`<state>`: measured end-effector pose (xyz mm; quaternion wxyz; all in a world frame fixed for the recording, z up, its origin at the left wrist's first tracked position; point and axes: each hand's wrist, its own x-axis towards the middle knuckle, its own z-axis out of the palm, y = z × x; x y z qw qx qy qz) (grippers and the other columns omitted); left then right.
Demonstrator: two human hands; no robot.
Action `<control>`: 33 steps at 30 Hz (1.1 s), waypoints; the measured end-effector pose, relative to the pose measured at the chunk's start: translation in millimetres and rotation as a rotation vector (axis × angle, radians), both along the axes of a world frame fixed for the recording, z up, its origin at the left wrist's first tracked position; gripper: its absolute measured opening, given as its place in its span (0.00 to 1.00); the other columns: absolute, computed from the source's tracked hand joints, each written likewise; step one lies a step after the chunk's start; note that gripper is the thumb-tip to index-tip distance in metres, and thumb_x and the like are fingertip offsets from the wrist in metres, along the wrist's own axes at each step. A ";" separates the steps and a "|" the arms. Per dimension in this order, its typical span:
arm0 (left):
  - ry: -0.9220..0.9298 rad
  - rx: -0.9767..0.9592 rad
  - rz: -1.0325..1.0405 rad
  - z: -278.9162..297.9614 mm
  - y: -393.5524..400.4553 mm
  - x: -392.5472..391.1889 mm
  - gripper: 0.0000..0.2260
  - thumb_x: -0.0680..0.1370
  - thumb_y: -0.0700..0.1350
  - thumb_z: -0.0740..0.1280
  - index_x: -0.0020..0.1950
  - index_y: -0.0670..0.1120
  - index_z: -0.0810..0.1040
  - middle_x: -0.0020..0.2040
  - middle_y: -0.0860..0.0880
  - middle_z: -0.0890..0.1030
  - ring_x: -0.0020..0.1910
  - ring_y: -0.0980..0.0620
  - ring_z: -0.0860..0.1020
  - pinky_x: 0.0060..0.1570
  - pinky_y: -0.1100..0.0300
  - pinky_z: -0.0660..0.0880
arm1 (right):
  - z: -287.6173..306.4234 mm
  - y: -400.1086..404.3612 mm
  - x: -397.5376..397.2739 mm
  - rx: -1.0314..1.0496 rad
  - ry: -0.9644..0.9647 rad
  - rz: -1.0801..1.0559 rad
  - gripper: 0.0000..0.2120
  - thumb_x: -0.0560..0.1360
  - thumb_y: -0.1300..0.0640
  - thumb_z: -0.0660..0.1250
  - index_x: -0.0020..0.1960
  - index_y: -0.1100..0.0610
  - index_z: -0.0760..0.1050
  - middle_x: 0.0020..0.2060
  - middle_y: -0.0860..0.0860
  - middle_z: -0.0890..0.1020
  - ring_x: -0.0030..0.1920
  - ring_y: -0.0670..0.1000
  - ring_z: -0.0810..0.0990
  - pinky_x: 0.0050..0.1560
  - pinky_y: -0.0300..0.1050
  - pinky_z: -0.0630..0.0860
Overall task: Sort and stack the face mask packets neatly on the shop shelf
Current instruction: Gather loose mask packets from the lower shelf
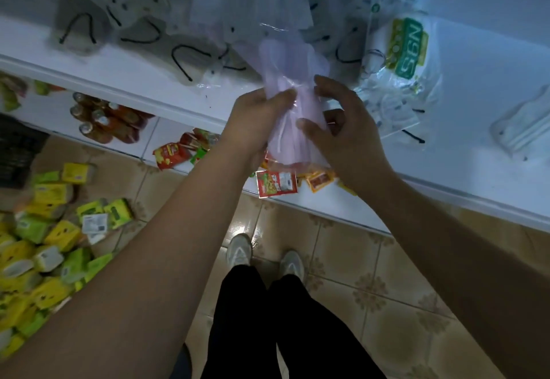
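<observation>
Messy masks (143,25): on the left of the shelf (125,73), a loose heap of clear packets with black ear loops. They need a tidy stack later.
Left hand (256,119): its grip is curled round the pink mask packets (293,92), thumb on top.
Pink mask packets: held just above the shelf edge, between both hands. More pale packets stick up behind them, blurry.
Right hand (345,128): fingers bent, thumb touching the packet side. I think it is squaring the bundle.
Good way: tap the edges flat, keep them lined up, then lay them down gently.
N95 packet (407,48): on the right, on the shelf. Keep that kind apart.
</observation>
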<state>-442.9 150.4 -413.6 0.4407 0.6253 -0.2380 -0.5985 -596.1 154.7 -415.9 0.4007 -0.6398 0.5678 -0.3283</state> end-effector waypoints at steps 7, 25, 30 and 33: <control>0.004 0.019 0.261 -13.9 16.3 58.5 0.09 0.72 0.46 0.66 0.50 0.46 0.80 0.50 0.44 0.83 0.54 0.42 0.82 0.56 0.48 0.78 | -34.0 -86.6 40.3 -0.213 0.694 0.035 0.44 0.71 0.39 0.72 0.78 0.56 0.56 0.72 0.58 0.67 0.69 0.61 0.68 0.66 0.56 0.70; 0.247 -0.051 0.207 -27.5 23.1 74.4 0.22 0.81 0.58 0.63 0.69 0.45 0.76 0.59 0.45 0.84 0.58 0.46 0.83 0.58 0.52 0.79 | -30.7 8.7 87.2 -0.071 0.313 0.062 0.34 0.73 0.41 0.71 0.75 0.50 0.65 0.61 0.55 0.69 0.55 0.53 0.74 0.52 0.37 0.68; 0.026 -0.008 0.232 -36.7 18.0 111.8 0.13 0.80 0.39 0.66 0.64 0.40 0.78 0.54 0.41 0.85 0.50 0.43 0.85 0.50 0.50 0.81 | -36.9 -11.2 117.3 -0.147 0.413 0.211 0.35 0.73 0.30 0.52 0.69 0.52 0.73 0.65 0.55 0.70 0.64 0.58 0.71 0.63 0.51 0.71; -0.031 0.021 0.220 -38.1 14.4 130.6 0.11 0.80 0.39 0.66 0.63 0.42 0.78 0.55 0.42 0.85 0.53 0.42 0.84 0.56 0.45 0.80 | -37.4 -36.3 123.3 -0.201 0.357 0.024 0.28 0.77 0.37 0.60 0.66 0.58 0.73 0.60 0.57 0.76 0.58 0.57 0.77 0.57 0.48 0.74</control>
